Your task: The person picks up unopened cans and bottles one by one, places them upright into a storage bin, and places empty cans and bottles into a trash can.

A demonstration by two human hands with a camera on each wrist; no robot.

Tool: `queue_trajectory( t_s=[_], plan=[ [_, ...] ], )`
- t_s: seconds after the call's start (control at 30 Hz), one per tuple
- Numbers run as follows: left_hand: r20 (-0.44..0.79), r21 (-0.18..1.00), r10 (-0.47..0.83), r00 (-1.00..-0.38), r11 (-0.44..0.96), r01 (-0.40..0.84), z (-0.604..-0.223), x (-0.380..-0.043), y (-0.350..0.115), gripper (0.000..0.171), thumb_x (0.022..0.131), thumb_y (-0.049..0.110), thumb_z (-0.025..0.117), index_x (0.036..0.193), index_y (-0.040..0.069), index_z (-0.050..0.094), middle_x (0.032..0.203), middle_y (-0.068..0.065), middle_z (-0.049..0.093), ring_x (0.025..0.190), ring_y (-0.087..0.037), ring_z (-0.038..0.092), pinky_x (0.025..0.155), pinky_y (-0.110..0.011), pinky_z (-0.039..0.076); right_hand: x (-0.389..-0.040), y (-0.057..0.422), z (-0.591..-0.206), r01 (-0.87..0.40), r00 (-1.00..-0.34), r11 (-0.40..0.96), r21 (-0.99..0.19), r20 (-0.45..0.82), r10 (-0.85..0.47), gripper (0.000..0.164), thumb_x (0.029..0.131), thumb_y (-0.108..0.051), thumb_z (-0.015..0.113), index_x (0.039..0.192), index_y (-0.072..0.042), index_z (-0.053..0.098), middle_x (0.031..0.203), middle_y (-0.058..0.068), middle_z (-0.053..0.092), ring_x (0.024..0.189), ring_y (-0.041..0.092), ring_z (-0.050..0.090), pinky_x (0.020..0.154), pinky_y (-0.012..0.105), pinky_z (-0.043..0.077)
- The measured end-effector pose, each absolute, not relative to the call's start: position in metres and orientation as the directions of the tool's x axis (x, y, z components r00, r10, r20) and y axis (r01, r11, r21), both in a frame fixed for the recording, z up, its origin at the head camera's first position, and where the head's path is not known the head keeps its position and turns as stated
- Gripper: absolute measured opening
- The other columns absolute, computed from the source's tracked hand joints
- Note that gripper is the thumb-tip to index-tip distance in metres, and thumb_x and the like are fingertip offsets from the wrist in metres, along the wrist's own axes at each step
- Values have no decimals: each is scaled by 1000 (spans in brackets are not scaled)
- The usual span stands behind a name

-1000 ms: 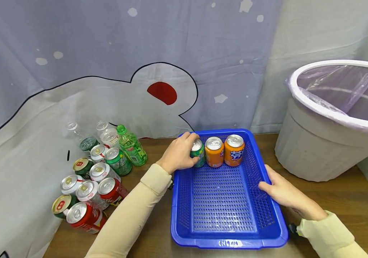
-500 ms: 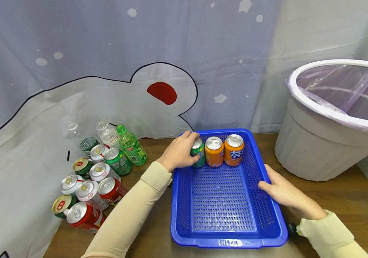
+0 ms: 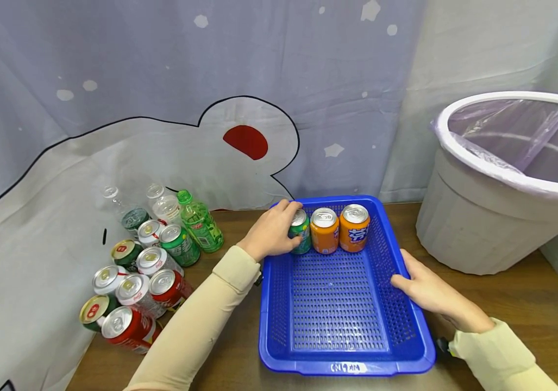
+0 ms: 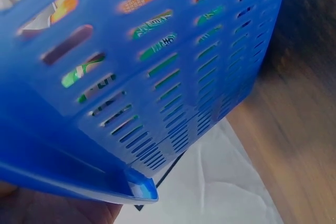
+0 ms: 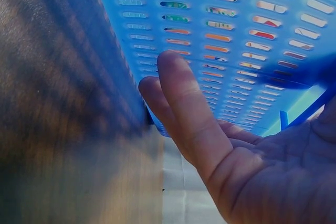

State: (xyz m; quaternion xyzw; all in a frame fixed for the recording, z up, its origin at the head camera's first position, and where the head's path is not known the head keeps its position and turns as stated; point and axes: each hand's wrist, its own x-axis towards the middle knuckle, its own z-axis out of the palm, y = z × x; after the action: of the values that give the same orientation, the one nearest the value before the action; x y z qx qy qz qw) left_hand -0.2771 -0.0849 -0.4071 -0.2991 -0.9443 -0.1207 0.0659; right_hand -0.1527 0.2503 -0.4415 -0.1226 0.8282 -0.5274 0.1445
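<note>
A blue perforated plastic basket (image 3: pixel 279 355) sits on the wooden table. Along its far side stand two orange soda cans (image 3: pixel 325 239) and, left of them, a green soda can (image 3: pixel 303 239), all upright. My left hand (image 3: pixel 271 229) reaches over the basket's left rim and holds the green can, partly covering it. On the right, my right hand (image 3: pixel 427 288) grips the basket's rim, thumb inside and fingers outside. In the right wrist view, those fingers (image 5: pixel 189 103) lie near the perforated wall (image 5: pixel 220 38). The left wrist view shows mostly the basket's outer wall (image 4: pixel 163 85).
Several soda cans (image 3: pixel 134 288) are grouped at the left, with a green bottle (image 3: pixel 200 222) and two clear bottles (image 3: pixel 165 206) behind them. A grey bin (image 3: pixel 479 217) with a plastic liner stands at the back right. A printed curtain (image 3: pixel 347 98) hangs behind the table.
</note>
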Motion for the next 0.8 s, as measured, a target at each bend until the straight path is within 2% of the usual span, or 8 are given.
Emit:
queue_trajectory(
  t_s=[0.53, 0.8],
  plan=[
    [242, 232, 520, -819, 789, 569, -400, -265, -96, 73, 86, 35, 80, 148, 12, 49, 132, -9, 59, 116, -24, 63, 105, -41, 54, -153, 252, -443, -48, -932, 436, -899, -117, -344, 61, 100, -3, 48, 153, 10, 21, 135, 38, 54, 94, 28, 73, 72, 38, 64],
    [302, 237, 497, -814, 788, 569, -399, -254, -110, 71, 87, 36, 79, 147, 11, 51, 135, -9, 59, 118, -23, 62, 105, -40, 54, -153, 251, -442, -56, -931, 452, -890, -116, -345, 61, 100, -4, 49, 153, 9, 22, 135, 37, 54, 94, 27, 73, 73, 37, 63]
  ],
)
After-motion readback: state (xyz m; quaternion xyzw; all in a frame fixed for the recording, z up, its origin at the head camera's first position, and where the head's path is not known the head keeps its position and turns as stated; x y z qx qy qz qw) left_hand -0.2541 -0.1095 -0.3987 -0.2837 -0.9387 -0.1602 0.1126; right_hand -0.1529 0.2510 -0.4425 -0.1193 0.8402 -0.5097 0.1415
